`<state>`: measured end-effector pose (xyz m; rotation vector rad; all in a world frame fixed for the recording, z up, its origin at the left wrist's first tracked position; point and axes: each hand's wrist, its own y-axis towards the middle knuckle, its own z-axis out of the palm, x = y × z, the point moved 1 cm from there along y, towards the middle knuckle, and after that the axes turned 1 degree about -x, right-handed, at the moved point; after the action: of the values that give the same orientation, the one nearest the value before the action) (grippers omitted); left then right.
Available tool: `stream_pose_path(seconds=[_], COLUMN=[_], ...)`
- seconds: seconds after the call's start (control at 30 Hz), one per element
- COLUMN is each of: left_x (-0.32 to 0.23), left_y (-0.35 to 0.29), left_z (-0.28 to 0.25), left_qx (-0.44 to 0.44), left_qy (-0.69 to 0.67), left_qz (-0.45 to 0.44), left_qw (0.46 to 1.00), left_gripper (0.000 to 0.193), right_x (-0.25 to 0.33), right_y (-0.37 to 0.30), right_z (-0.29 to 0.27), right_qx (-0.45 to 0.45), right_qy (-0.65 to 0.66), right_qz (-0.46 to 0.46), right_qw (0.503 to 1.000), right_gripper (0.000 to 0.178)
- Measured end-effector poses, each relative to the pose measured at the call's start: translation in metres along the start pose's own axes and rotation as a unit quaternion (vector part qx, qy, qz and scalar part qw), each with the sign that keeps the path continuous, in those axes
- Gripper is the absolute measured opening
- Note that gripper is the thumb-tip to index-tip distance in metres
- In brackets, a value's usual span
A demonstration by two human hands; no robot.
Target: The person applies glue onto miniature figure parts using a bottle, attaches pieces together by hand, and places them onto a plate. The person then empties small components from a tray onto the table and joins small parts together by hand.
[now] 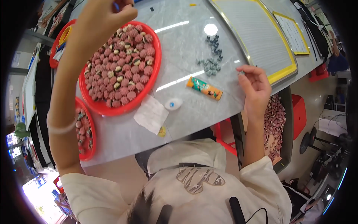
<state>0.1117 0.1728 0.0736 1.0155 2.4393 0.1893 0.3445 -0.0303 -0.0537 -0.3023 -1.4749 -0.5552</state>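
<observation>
My left hand [108, 15] is raised over the far edge of a red round tray [158, 63]. Its fingers curl together at the top edge of the picture, and whatever they hold is cut off. Pink ridged pieces [126, 67], some showing cream and dark parts, fill the tray. At the right side of the table, my right hand [255, 86] pinches a small grey-green piece [241, 73] between thumb and fingertips. Left of this hand lies a loose heap of similar grey-green pieces [212, 67], with darker ones [214, 44] trailing away behind it.
An orange and green packet [204, 88], a white oval piece with a blue dot [173, 104] and a crumpled tissue [151, 114] lie nearby. A yellow-edged framed panel [257, 33] stands far right. Below the table edge, a dark bin [287, 138] holds more pink pieces. Another red tray [91, 138] sits left.
</observation>
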Motion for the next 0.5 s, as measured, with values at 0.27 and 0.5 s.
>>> stream_pose_path(seconds=[0.27,0.5], left_x=[-0.106,-0.11], left_y=[-0.186,-0.203], left_z=[0.006,0.052], left_qx=[-0.168,-0.246], left_qy=[-0.35,-0.368], left_qz=[-0.125,-0.041], left_qw=[0.913,0.896], left_gripper=[0.013,0.018], right_x=[0.027,0.067], right_y=[-0.034,-0.079], right_z=[0.014,0.066], right_qx=[0.071,0.267], right_qy=[0.124,0.207], right_qz=[0.053,0.05], right_qw=[0.988,0.94], right_gripper=[0.021,0.023])
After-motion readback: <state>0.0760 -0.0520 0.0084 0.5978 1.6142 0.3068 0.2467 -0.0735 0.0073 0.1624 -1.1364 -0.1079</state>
